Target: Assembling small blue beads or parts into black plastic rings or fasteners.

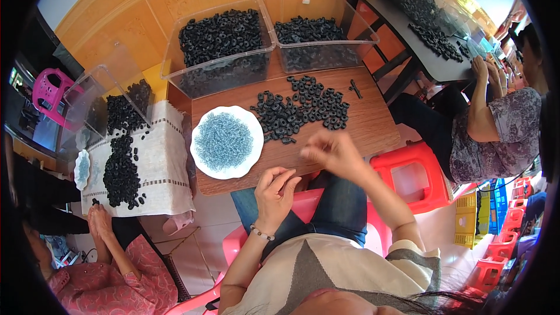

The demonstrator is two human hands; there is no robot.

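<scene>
My left hand is at the front edge of the brown wooden table, its fingers curled and thumb close to the index finger; anything pinched there is too small to make out. Over the table's near right part, my right hand is bent at the fingers and smeared by motion, so its hold is unclear. Just beyond it lies a spread of small black ring-like parts. A white scalloped plate, left of the parts, holds many tiny pale blue clear pieces. A thin dark stick-like piece rests at the far right.
Two clear plastic bins of black parts stand along the back. At left, a person sits by a cloth-covered table with more parts. Another person works at a dark table on the right. A red stool stands near my right arm.
</scene>
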